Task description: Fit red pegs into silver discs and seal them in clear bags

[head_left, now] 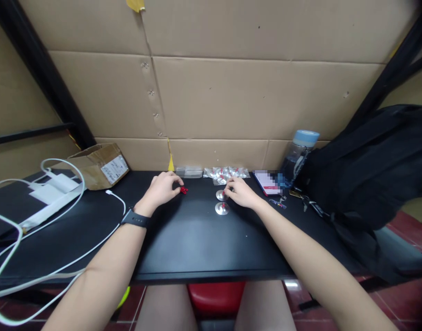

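My left hand (164, 187) hovers over the left-middle part of the black table, fingers curved and thumb apart from the index finger. Just off its fingertips lies a small cluster of red pieces (184, 190); whether they touch cannot be made out. Two shiny round metal discs with small red parts at their centres lie one behind the other. At the rear disc (219, 196), the fingers of my right hand (241, 193) are pinched on its red part, which they partly cover. The front disc (222, 209) lies free of both hands.
Behind the hands lie clear bags of metal discs (226, 174) and flat clear packets (189, 172). On the right are a phone-like object (265, 182), a water bottle (297, 158), keys (305, 202) and a black backpack (362, 161). A cardboard box (93, 168) and white cables (72, 262) occupy the left.
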### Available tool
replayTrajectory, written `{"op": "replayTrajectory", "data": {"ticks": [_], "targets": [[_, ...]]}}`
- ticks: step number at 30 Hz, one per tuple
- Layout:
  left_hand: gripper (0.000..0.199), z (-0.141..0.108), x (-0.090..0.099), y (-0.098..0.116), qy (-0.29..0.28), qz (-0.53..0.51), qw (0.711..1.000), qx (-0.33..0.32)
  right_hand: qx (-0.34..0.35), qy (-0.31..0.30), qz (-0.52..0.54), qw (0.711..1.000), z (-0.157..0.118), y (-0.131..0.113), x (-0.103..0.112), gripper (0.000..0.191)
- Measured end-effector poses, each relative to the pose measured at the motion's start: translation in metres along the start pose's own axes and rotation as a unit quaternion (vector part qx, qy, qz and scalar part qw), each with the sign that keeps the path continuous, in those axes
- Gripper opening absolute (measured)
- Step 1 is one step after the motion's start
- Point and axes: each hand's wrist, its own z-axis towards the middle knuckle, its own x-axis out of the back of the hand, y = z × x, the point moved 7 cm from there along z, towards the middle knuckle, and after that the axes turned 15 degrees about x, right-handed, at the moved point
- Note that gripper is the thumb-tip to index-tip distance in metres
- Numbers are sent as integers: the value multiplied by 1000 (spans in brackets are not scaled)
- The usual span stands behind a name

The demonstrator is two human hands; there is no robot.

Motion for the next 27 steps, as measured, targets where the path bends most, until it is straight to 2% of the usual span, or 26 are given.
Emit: {"op": "replayTrajectory", "data": {"ticks": [3, 4, 5, 7, 10, 13, 15, 18, 22, 24, 27], "targets": [[18, 2, -8, -4, -34, -1, 999, -16, -7, -26, -10, 1000, -2, 8, 2, 18], [18, 0, -10, 1, -43, -17, 998, -34, -12, -31, -23, 999, -3, 11, 5, 12], [18, -3, -11, 11, -51, -41, 996, -59, -15, -35, -37, 999, -5, 14, 8, 14], [20, -15, -12, 40, -74, -109, 983, -127, -13, -48, -54, 997, -8, 20, 13, 27], [29, -42, -17, 92, -113, -172, 954, -219, 10, -71, -42, 997, -10, 22, 15, 32], [27, -64, -25, 132, -88, -94, 954, -271, 56, -81, -17, 995, -8, 11, 11, 35], [21, -70, -31, 145, -69, -39, 956, -281, 88, -79, 2, 993, -5, 1, 6, 35], [17, -68, -36, 146, -66, -18, 961, -267, 109, -82, 32, 990, 0, -11, -2, 25], [15, -55, -34, 128, -61, -53, 975, -209, 78, -72, 26, 994, 4, -12, -7, 11], [15, -47, -30, 116, -50, -100, 981, -159, 46, -42, 44, 997, 4, -11, -6, 7], [16, -37, -22, 97, -25, -182, 981, -70, -11, 31, 159, 987, 4, -9, -5, 7]]}}
